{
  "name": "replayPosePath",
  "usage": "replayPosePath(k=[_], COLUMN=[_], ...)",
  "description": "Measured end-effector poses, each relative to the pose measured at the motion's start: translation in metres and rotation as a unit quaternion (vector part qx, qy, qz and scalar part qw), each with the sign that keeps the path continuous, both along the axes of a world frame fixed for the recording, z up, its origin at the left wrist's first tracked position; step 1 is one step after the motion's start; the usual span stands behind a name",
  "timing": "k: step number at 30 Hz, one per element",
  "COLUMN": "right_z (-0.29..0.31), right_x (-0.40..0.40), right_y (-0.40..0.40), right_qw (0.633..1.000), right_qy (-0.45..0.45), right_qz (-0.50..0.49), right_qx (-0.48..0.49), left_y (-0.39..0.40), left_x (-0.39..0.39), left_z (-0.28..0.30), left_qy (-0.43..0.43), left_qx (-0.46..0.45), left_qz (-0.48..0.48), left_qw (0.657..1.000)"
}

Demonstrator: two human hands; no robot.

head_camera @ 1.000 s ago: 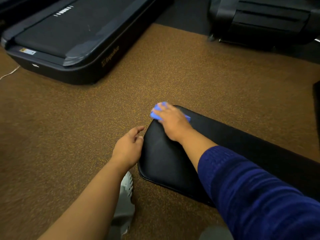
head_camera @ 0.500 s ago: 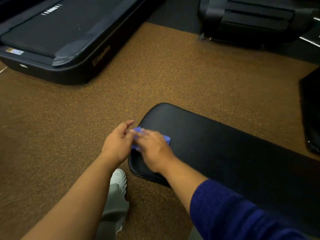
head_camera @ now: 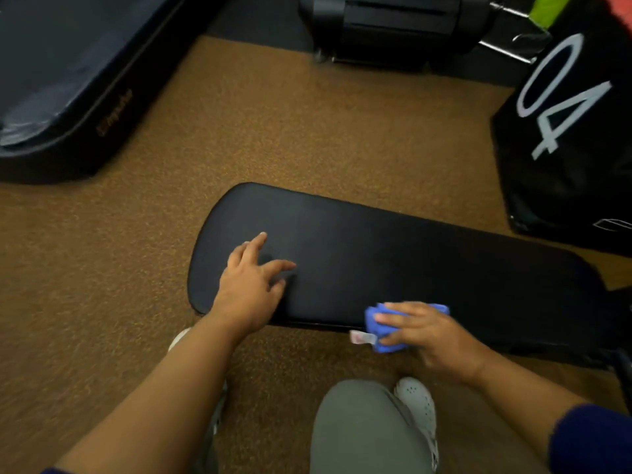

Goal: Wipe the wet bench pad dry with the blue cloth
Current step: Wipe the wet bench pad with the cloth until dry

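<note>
The black bench pad [head_camera: 393,265] lies long and low across the middle of the head view. My left hand [head_camera: 251,289] rests on its left end with the fingers spread flat on the surface. My right hand [head_camera: 432,335] holds the bunched blue cloth [head_camera: 379,325] against the pad's near edge, fingers and thumb curled round it. A small white tag hangs from the cloth's left side. The right end of the pad runs out of sight under dark gear.
A treadmill base [head_camera: 68,97] fills the far left. A black machine [head_camera: 393,25] stands at the back, and a black pad marked 04 [head_camera: 567,138] stands at the right. Brown speckled floor [head_camera: 307,131] surrounds the bench. My knee and white shoes [head_camera: 417,405] are below.
My right hand carried the cloth from the pad's far left end, past the left corner, rightward along the near edge. My left hand moved from beside the pad onto its top.
</note>
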State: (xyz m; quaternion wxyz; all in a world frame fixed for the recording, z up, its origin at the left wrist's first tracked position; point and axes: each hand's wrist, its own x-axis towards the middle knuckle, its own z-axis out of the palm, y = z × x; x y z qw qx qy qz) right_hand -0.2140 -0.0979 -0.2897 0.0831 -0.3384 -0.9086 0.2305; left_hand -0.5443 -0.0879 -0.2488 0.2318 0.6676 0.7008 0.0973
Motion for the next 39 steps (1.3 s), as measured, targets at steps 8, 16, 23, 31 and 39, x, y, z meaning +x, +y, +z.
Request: replayPosePath(k=[8, 16, 23, 31, 39], right_z=[0.013, -0.007, -0.018, -0.015, -0.017], right_x=[-0.017, -0.149, -0.054, -0.169, -0.101], right_y=[-0.02, 0.007, 0.007, 0.012, 0.005], right_qw=[0.947, 0.997, 0.981, 0.978, 0.994], right_qy=[0.149, 0.029, -0.035, 0.001, 0.035], right_qz=[-0.283, 0.048, 0.128, 0.178, 0.091], right_qx=[0.036, 0.047, 0.143, 0.113, 0.056], left_y=[-0.003, 0.011, 0.006, 0.005, 0.017], left_x=[0.015, 0.013, -0.015, -0.018, 0.028], left_z=[0.0, 0.008, 0.004, 0.003, 0.016], left_qy=[-0.074, -0.068, -0.063, -0.053, -0.039], left_qx=[-0.002, 0.007, -0.002, 0.01, -0.014], left_qz=[0.045, 0.072, 0.108, 0.095, -0.013], left_qw=[0.996, 0.995, 0.992, 0.994, 0.999])
